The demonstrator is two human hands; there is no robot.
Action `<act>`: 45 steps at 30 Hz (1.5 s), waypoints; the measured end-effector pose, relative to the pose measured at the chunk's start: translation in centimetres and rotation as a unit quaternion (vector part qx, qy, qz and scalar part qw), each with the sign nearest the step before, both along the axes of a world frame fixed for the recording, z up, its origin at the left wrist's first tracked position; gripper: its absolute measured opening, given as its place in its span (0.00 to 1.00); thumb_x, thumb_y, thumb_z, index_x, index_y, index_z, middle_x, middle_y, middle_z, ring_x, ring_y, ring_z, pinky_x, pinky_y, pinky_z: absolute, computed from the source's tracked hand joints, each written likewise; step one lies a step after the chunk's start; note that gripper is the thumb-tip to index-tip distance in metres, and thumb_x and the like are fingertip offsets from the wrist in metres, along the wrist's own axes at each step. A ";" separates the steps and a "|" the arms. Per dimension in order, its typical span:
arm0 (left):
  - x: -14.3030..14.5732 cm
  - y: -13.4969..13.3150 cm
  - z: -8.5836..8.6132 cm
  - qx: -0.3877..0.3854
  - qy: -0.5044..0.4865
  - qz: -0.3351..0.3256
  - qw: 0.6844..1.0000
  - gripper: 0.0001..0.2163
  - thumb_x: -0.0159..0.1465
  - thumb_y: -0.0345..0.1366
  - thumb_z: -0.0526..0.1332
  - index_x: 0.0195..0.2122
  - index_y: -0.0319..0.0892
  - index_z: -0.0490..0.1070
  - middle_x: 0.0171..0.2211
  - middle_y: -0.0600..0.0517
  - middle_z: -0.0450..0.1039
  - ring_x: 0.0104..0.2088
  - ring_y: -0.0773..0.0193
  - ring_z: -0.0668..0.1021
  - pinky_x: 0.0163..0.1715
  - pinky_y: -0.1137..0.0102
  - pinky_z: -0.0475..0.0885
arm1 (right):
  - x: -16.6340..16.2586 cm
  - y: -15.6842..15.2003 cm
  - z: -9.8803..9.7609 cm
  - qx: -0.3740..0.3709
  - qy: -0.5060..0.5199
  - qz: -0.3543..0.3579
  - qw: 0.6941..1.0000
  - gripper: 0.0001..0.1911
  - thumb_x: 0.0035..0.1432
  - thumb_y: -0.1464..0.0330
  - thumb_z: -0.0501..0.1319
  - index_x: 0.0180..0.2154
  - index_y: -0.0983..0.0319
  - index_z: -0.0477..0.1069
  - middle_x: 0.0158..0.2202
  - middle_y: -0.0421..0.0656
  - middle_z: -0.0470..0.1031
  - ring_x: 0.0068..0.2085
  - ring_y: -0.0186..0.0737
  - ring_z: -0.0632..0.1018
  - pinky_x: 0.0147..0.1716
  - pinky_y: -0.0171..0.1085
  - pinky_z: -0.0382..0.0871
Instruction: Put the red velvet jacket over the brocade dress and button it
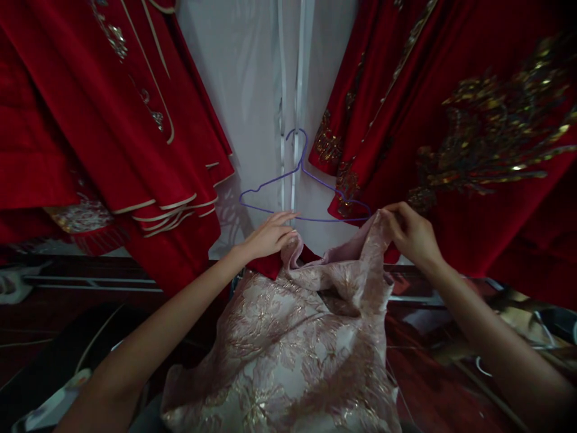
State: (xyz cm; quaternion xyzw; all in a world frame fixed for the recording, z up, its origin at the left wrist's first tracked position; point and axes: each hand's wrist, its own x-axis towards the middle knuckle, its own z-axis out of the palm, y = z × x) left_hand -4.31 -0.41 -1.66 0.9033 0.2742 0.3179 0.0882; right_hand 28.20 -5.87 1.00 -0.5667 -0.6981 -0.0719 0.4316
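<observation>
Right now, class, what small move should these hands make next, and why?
Probably, the right hand should ease the garment edge it pinches over the right end of the purple hanger. That edge sits close beside the hanger's tip, and the hanger's sloping arms show bare, while the left hand is at the garment's other upper edge.

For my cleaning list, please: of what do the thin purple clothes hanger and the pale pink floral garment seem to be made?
Thin purple clothes hanger: perhaps coated metal wire, smooth-looking, judging by its slender, bent, evenly coloured outline; plastic remains possible.
Pale pink floral garment: probably brocade-like cloth, partly shiny, since metallic-looking lines glint in its pattern; fibre unclear.
</observation>
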 end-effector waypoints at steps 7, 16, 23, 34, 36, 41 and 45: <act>1.4 1.3 -2.2 0.033 0.041 0.039 0.998 0.10 0.63 0.36 0.54 0.31 0.43 0.74 0.55 0.48 0.65 0.58 0.56 0.63 0.58 0.53 0.54 | 2.1 2.1 -0.2 0.029 0.003 -0.065 0.997 0.14 0.60 0.59 0.51 0.38 0.61 0.69 0.35 0.49 0.75 0.34 0.44 0.74 0.34 0.40 0.65; 0.5 -0.1 -2.2 0.058 0.055 0.035 0.996 0.12 0.65 0.38 0.52 0.32 0.44 0.74 0.56 0.51 0.64 0.55 0.59 0.65 0.57 0.55 0.55 | 4.0 2.7 -0.2 0.021 0.017 -0.118 0.993 0.17 0.59 0.57 0.50 0.38 0.60 0.71 0.35 0.51 0.76 0.35 0.51 0.76 0.34 0.43 0.65; 2.4 -0.4 -1.9 0.039 0.044 0.010 0.998 0.12 0.65 0.40 0.51 0.35 0.45 0.74 0.57 0.52 0.63 0.56 0.59 0.64 0.55 0.57 0.58 | 1.0 4.6 2.0 0.053 -0.024 -0.047 0.997 0.16 0.59 0.57 0.50 0.36 0.60 0.70 0.33 0.48 0.75 0.36 0.49 0.75 0.34 0.43 0.65; 2.9 -0.1 -2.0 -0.015 -0.072 0.011 0.997 0.16 0.67 0.41 0.46 0.35 0.43 0.71 0.53 0.50 0.66 0.53 0.62 0.67 0.56 0.61 0.59 | -3.2 7.7 2.9 0.014 -0.050 0.015 0.999 0.19 0.63 0.55 0.42 0.38 0.59 0.64 0.30 0.47 0.73 0.30 0.46 0.74 0.32 0.41 0.61; 0.1 1.2 -1.2 0.003 -0.089 0.069 0.994 0.15 0.67 0.42 0.47 0.38 0.43 0.71 0.48 0.49 0.69 0.50 0.62 0.69 0.53 0.63 0.61 | -2.7 7.7 3.0 0.010 -0.047 0.030 0.998 0.19 0.63 0.54 0.43 0.36 0.59 0.64 0.29 0.46 0.73 0.29 0.44 0.73 0.31 0.40 0.61; -7.8 4.2 -1.7 0.049 -0.087 0.260 0.960 0.17 0.65 0.46 0.48 0.36 0.43 0.72 0.39 0.50 0.69 0.44 0.60 0.69 0.48 0.63 0.62 | -1.5 7.8 3.8 0.022 -0.030 0.044 0.998 0.19 0.61 0.53 0.47 0.35 0.60 0.66 0.27 0.45 0.72 0.27 0.42 0.72 0.29 0.38 0.61; -12.1 5.1 -4.9 0.002 -0.059 0.318 0.946 0.18 0.65 0.48 0.47 0.36 0.45 0.73 0.39 0.51 0.69 0.42 0.60 0.68 0.46 0.63 0.62 | -1.4 7.9 4.1 0.014 -0.025 0.057 0.998 0.17 0.60 0.55 0.49 0.35 0.60 0.66 0.26 0.43 0.71 0.27 0.40 0.71 0.28 0.37 0.61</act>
